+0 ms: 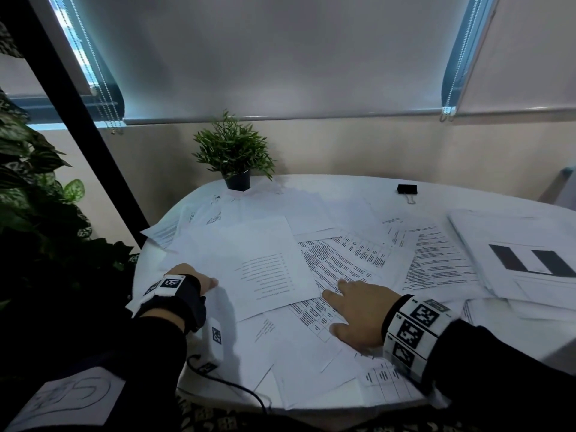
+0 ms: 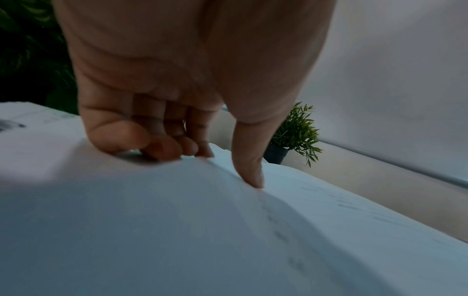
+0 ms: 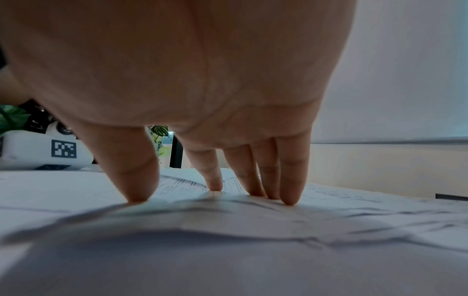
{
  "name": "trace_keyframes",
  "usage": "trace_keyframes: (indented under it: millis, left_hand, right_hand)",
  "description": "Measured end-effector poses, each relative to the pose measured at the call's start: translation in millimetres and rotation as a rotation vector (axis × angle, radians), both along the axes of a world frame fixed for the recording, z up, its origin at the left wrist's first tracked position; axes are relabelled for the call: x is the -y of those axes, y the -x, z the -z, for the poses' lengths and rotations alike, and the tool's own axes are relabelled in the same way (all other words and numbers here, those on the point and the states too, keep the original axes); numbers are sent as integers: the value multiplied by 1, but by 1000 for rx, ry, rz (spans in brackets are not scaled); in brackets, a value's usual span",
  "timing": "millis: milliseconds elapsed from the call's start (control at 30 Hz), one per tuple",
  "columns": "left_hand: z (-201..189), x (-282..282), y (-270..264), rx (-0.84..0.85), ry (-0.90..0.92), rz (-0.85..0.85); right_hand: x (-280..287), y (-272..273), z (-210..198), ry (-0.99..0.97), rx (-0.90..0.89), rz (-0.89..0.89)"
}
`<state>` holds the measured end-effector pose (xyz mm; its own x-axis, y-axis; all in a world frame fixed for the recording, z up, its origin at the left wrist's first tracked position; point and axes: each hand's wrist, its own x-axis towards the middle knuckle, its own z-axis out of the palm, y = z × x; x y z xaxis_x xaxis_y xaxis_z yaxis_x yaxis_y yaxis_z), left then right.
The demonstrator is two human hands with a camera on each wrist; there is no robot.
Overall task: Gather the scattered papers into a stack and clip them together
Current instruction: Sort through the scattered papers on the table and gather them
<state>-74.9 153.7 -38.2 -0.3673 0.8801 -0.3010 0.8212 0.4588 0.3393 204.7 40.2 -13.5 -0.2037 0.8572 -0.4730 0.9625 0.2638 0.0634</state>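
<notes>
Loose printed papers (image 1: 336, 263) lie scattered over a round white table (image 1: 343, 185). A top sheet (image 1: 265, 269) with short text lines lies in the middle. My left hand (image 1: 193, 280) is at its left edge. In the left wrist view the left hand (image 2: 220, 166) has curled fingers (image 2: 174, 150) and a thumb that pinch the raised sheet (image 2: 177, 220). My right hand (image 1: 355, 310) lies spread on a table-printed page. In the right wrist view the right hand (image 3: 214, 192) presses the papers (image 3: 228, 230) with straight fingertips. A black binder clip (image 1: 407, 189) sits at the far side, away from both hands.
A thicker pile of papers (image 1: 530, 260) lies at the right. A small potted plant (image 1: 237, 157) stands at the table's far edge. A white tagged device (image 1: 216, 338) with a black cable sits near my left wrist. Large leafy plants (image 1: 37, 198) and a black post (image 1: 84, 120) stand to the left.
</notes>
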Motion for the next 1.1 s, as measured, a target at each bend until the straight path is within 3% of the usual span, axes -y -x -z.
trace_keyframes:
  millis: [100, 200, 300, 367, 433, 500, 533, 633, 700, 800, 867, 1100]
  left_hand:
    - [-1, -2, 1, 12, -62, 39]
    - [-11, -3, -2, 165, -376, 40]
    - [-33, 5, -19, 474, -606, 145]
    - [-48, 17, -43, 783, -596, 236]
    - [-55, 29, -71, 944, -496, 331]
    - [-59, 40, -97, 826, -383, 536]
    - [-58, 42, -106, 769, -332, 604]
    - [-54, 20, -113, 635, -259, 566]
    - [-49, -8, -110, 218, -287, 598]
    - [-41, -43, -114, -204, -201, 734]
    - [-33, -59, -120, -317, -120, 807]
    - [-27, -88, -138, -396, 92, 855]
  right_hand:
    - [1, -1, -4, 22, -25, 3]
    - [-3, -11, -12, 47, -207, 75]
    - [-9, -30, -22, -10, -645, 378]
    - [-12, -39, -25, -161, -960, 576]
    - [-9, -47, -25, -276, -1354, 742]
    - [-2, -64, -16, -373, -1605, 868]
    - [4, -75, -9, -437, -1593, 926]
    - [25, -109, 8, -588, -1191, 1041]
    - [37, -121, 13, -539, -1054, 1098]
    - [49, -118, 16, -470, -1126, 1018]
    - [52, -122, 28, -450, -1091, 942]
    - [47, -147, 37, -248, -973, 795]
